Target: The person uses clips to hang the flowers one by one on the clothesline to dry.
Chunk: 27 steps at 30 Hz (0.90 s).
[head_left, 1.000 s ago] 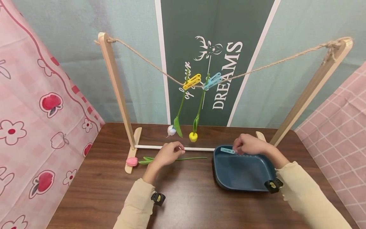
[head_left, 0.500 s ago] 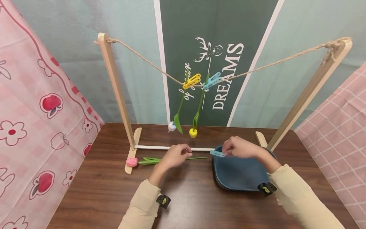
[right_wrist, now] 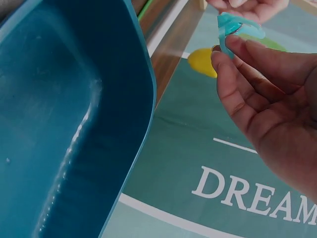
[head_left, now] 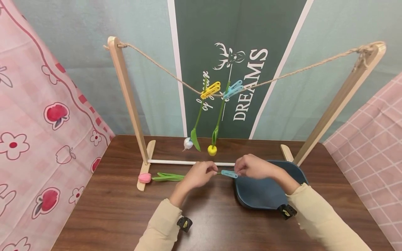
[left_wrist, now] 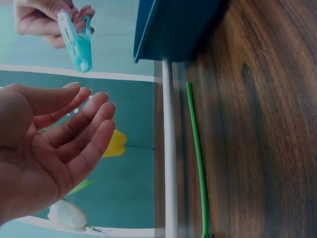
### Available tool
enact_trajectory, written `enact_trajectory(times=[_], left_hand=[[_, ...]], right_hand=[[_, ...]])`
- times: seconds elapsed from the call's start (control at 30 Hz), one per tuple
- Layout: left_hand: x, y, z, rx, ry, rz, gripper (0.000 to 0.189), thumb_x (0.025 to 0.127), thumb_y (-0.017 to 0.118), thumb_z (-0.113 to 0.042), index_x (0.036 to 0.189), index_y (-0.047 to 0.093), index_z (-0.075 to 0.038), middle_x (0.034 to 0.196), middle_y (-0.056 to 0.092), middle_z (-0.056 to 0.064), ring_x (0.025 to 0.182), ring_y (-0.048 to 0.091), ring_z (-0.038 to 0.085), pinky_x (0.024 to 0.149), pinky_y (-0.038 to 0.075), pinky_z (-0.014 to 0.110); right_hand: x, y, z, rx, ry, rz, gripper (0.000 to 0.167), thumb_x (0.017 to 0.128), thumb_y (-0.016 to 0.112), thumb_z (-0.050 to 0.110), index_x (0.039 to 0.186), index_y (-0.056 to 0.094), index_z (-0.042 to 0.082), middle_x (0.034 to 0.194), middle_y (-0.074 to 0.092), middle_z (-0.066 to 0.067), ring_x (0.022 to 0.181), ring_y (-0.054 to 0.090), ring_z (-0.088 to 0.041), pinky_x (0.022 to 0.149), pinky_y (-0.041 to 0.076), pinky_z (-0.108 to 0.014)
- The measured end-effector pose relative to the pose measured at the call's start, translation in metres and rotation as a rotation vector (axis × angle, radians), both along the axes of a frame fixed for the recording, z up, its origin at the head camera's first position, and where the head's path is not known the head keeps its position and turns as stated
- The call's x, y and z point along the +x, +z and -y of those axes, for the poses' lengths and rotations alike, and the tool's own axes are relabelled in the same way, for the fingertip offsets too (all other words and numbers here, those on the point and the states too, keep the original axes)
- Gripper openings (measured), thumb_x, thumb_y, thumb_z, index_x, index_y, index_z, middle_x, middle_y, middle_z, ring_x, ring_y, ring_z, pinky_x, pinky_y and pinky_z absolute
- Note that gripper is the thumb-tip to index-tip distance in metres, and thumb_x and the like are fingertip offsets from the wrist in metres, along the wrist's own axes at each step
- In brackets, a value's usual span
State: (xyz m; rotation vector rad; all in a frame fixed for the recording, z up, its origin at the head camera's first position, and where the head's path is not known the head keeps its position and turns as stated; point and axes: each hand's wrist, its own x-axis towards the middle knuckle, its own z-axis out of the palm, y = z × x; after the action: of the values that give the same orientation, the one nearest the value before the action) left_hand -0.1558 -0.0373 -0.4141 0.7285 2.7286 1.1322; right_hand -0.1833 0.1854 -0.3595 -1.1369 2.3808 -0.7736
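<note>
In the head view, my right hand (head_left: 255, 167) pinches a light blue clothespin (head_left: 229, 174) at the left rim of the dark blue tray (head_left: 258, 195). The clothespin points left, towards my left hand (head_left: 199, 174). Between that hand's loosely bent fingers there is nothing, as the left wrist view shows, and a small gap parts them from the clothespin. Below it on the table lies a pink artificial tulip (head_left: 144, 178), its green stem (left_wrist: 197, 148) partly hidden by my left hand in the head view.
A rope (head_left: 160, 65) sags between two wooden posts. On it a yellow clothespin (head_left: 210, 90) holds a white tulip (head_left: 188, 143), and a blue clothespin (head_left: 233, 89) holds a yellow tulip (head_left: 212, 150), both upside down. A white rod (head_left: 176, 162) runs low between the posts.
My right hand has carried the blue clothespin leftward from over the tray to its left rim. The left hand has shifted right along the tulip stem, towards the clothespin.
</note>
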Motion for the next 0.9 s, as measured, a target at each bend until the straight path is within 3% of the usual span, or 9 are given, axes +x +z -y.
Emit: enact_trajectory(times=[0.5,0.9], left_hand=[[0.004,0.010,-0.005,-0.022,-0.049,0.024,0.006,0.086,0.061,-0.006,0.089,0.066,-0.005,0.076,0.063,0.001,0.070,0.055,0.010,0.066,0.043,0.023],[0.005,0.011,-0.006,-0.068,-0.020,0.012,0.005,0.085,0.061,-0.006,0.084,0.065,-0.007,0.068,0.058,-0.003,0.062,0.048,0.009,0.061,0.040,0.023]], right_hand=[[0.007,-0.005,0.009,0.007,-0.032,0.041,0.019,0.080,0.060,-0.008,0.074,0.070,0.007,0.081,0.062,0.004,0.068,0.052,-0.006,0.060,0.046,-0.024],[0.009,-0.002,0.013,-0.008,-0.032,0.031,0.016,0.081,0.060,-0.006,0.078,0.070,0.006,0.079,0.061,0.004,0.067,0.051,-0.006,0.058,0.046,-0.024]])
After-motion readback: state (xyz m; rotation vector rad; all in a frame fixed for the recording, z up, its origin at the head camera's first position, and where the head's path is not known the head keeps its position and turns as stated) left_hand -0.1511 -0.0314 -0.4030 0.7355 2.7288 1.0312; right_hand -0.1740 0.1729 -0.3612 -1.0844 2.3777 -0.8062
